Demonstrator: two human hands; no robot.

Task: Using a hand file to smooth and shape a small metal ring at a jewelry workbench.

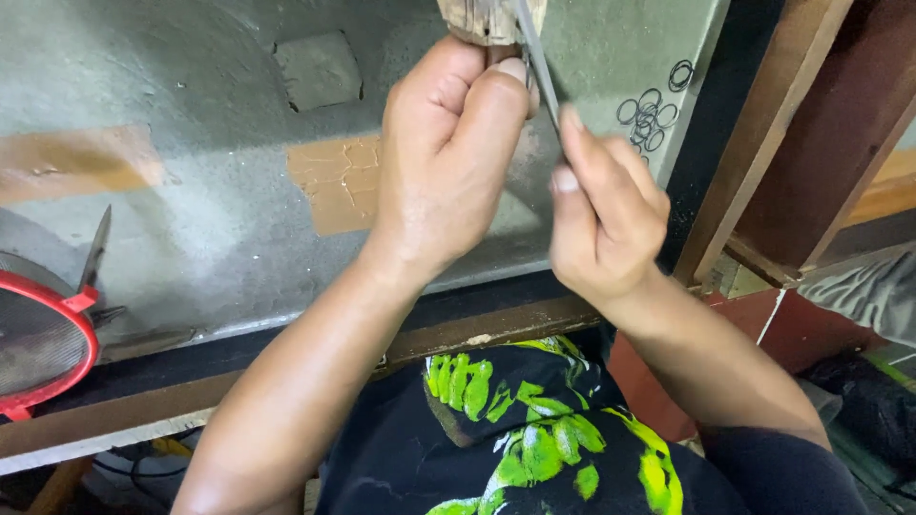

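My left hand point(447, 157) is closed around a small pale wooden piece point(477, 19) at the top edge of the view; most of the piece is cut off by the frame. My right hand point(601, 215) pinches a thin grey metal blade or file point(536, 57) between thumb and fingers, and the blade lies slanted against the wooden piece, just beside my left thumb. Both hands are raised above a grey worn workbench top point(210, 191).
A red-rimmed round mesh sieve or fan guard point(43, 334) sits at the left edge with a dark pointed blade point(95, 250) beside it. Small metal rings point(651, 110) lie on the bench at right. Brown wooden beams point(792, 143) rise at the right.
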